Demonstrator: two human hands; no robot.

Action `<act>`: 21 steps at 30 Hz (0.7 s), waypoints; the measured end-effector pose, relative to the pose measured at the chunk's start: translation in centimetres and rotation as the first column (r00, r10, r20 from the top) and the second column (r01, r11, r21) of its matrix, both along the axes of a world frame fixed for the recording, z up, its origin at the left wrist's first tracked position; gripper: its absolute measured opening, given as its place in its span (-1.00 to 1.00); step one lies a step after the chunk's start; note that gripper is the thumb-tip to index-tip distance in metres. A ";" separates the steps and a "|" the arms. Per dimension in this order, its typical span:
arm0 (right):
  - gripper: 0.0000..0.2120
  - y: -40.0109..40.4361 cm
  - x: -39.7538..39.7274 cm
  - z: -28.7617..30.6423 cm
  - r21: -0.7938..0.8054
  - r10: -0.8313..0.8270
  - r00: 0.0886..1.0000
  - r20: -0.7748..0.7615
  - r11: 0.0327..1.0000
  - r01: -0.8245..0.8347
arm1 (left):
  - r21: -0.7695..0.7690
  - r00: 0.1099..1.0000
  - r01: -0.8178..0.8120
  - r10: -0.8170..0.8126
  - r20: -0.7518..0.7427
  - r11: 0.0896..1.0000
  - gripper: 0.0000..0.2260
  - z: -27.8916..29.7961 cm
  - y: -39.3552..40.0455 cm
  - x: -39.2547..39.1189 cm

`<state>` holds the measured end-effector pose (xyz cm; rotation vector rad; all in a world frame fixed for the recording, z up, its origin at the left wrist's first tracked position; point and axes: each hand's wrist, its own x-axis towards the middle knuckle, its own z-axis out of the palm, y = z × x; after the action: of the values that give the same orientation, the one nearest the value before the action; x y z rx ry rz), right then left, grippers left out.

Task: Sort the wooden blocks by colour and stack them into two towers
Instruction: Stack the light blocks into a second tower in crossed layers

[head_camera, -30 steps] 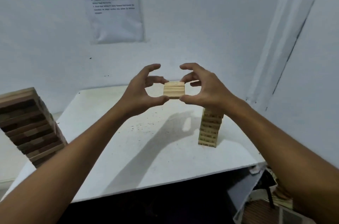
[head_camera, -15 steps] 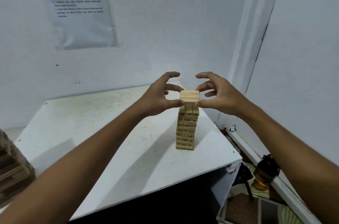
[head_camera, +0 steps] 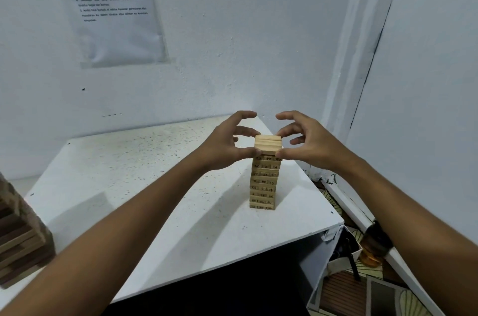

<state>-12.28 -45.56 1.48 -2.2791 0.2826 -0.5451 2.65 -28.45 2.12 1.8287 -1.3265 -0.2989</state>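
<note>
1. The left hand [head_camera: 227,146] and right hand [head_camera: 307,145] pinch a layer of pale blocks [head_camera: 268,144] from both sides, thumbs at its near edge, fingers arched above.
2. The layer sits at the top of the pale tower [head_camera: 263,182], near the table's [head_camera: 144,186] right corner; whether it rests fully cannot be told.
3. To seat it well, I would square its edges with the row below, then ease both hands off evenly, without sideways push.
4. Block ends carry printed numbers; "14" and "50" read fairly clearly, others are blurred.
5. A paper notice [head_camera: 113,7] on the wall is too small to read.
6. A darker mixed stack [head_camera: 20,238] stands at the far left.
</note>
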 end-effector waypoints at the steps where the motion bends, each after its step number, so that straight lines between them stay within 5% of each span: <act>1: -0.34 -0.1 0.0 0.0 0.001 0.001 1.000 -0.001 1.000 -0.001 | 0.001 1.000 -0.001 0.001 0.002 1.000 -0.34 0.0 0.0 0.0; 21: -0.32 -0.3 0.1 -0.8 0.017 0.007 1.000 -0.004 1.000 -0.007 | 0.025 1.000 -0.020 0.019 0.014 0.999 -0.35 -0.3 -0.2 0.2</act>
<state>-12.17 -45.84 0.69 -2.2639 0.2800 -0.5324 2.80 -28.61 1.85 1.8669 -1.3188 -0.2949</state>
